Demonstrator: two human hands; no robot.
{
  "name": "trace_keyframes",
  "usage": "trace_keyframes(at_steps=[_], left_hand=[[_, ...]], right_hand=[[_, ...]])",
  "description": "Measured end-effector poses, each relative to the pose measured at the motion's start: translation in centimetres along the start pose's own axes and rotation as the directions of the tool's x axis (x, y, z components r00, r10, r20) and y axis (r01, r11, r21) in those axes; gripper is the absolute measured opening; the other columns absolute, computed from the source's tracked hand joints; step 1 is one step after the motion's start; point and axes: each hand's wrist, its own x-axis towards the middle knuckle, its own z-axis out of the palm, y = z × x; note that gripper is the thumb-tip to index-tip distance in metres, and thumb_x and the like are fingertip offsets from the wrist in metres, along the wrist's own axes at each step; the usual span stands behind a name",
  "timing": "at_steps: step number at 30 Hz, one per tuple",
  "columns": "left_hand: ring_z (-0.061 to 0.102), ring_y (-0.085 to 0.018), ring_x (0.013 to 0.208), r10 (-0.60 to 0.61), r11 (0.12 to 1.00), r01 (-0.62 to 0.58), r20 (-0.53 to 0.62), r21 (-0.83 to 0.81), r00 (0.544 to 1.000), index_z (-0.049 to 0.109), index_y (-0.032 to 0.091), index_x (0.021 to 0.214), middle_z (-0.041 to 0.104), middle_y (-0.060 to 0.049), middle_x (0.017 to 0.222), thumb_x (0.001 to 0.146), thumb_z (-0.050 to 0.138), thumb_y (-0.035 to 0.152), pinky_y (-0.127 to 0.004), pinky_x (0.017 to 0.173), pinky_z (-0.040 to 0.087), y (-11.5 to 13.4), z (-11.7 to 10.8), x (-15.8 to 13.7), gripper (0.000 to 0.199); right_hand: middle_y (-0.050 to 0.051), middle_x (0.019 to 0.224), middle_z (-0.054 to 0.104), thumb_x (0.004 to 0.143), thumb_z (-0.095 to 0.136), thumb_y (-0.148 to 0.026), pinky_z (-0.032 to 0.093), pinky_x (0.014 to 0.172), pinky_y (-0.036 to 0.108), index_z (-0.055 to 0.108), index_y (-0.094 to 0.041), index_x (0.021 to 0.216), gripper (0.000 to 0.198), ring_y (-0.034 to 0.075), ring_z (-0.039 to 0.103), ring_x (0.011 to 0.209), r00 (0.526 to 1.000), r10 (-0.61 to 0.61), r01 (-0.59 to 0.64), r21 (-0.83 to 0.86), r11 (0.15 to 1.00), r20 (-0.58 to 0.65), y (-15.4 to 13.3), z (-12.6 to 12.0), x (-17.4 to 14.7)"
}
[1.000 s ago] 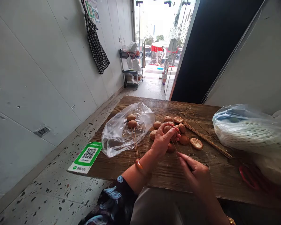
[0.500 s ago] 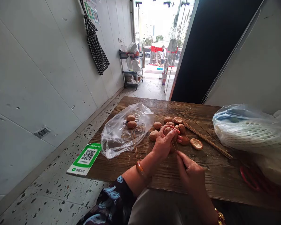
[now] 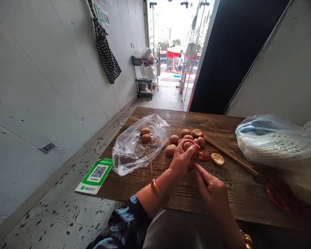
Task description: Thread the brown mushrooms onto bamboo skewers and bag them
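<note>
Furthest left from where I stand, a flat green-and-white QR card (image 3: 94,176) lies beside a clear, crumpled plastic bag (image 3: 125,159). On that bag rests one finished-looking pair of round brown mushrooms (image 3: 146,138), threaded on two thin wooden skewers. Next, the left hand (image 3: 181,155) curls closed around another brown mushroom (image 3: 186,147), seemingly part-threaded; loose brown mushrooms (image 3: 170,150) lie around it, unskewered. The right hand (image 3: 212,184) pinches a slim wooden stick (image 3: 193,162) just below. Beyond, a bundle of bare wooden sticks (image 3: 229,154) remains. Rightmost, a bulging translucent bag (image 3: 257,126) holds white netted material (image 3: 280,147).
</note>
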Motion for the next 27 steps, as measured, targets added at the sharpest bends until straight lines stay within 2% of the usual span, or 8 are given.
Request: trace_keyframes(at_steps=[3,14,21,24,27], left_hand=[[0.062,-0.014,0.063,-0.005,1.0,0.004,0.03,0.02,1.0,0.052,0.017,0.093,0.063,-0.004,0.086,0.073,0.073,0.037,-0.028,0.058,0.052,0.1,0.2,-0.2,0.036],[0.062,-0.013,0.065,0.017,1.0,-0.018,0.041,0.024,0.999,0.052,0.017,0.096,0.063,-0.004,0.087,0.08,0.066,0.033,-0.026,0.059,0.05,-0.2,-0.3,0.1,0.027],[0.061,-0.013,0.066,0.028,0.994,-0.037,0.085,0.105,0.996,0.054,0.016,0.095,0.063,-0.004,0.089,0.08,0.066,0.033,-0.027,0.058,0.051,0.0,-0.2,0.0,0.025],[0.061,-0.014,0.066,0.032,0.993,-0.041,0.083,0.108,0.996,0.053,0.017,0.096,0.062,-0.004,0.088,0.081,0.065,0.032,-0.027,0.057,0.051,-0.1,-0.1,-0.1,0.024],[0.061,-0.013,0.065,0.037,0.995,-0.043,0.073,0.092,0.997,0.052,0.016,0.097,0.062,-0.004,0.087,0.082,0.064,0.031,-0.026,0.056,0.05,-0.3,-0.1,-0.1,0.024]], right_hand=[[0.009,0.123,0.067,0.096,0.042,-0.028,0.056,0.089,0.035,0.059,-0.019,0.133,0.042,0.025,0.067,0.109,0.999,0.005,-0.007,0.053,0.999,0.044,-0.1,-0.4,-0.2],[0.007,0.138,0.056,0.095,0.042,-0.026,0.046,0.105,0.038,0.051,-0.021,0.141,0.046,0.023,0.054,0.127,0.982,0.0,-0.047,0.243,0.969,0.191,0.4,-1.2,-0.5],[0.008,0.129,0.064,0.093,0.046,-0.031,0.048,0.102,0.042,0.06,-0.02,0.133,0.044,0.025,0.06,0.119,0.952,0.084,-0.181,0.321,0.929,0.294,0.5,-3.5,-0.2],[0.009,0.13,0.063,0.093,0.047,-0.032,0.047,0.103,0.041,0.061,-0.019,0.132,0.043,0.025,0.059,0.121,0.955,0.118,-0.215,0.357,0.909,0.273,0.3,-3.4,-0.1],[0.009,0.132,0.061,0.094,0.046,-0.032,0.044,0.106,0.041,0.059,-0.019,0.133,0.043,0.024,0.056,0.125,0.968,0.122,-0.199,0.371,0.907,0.221,0.2,-2.5,-0.1]])
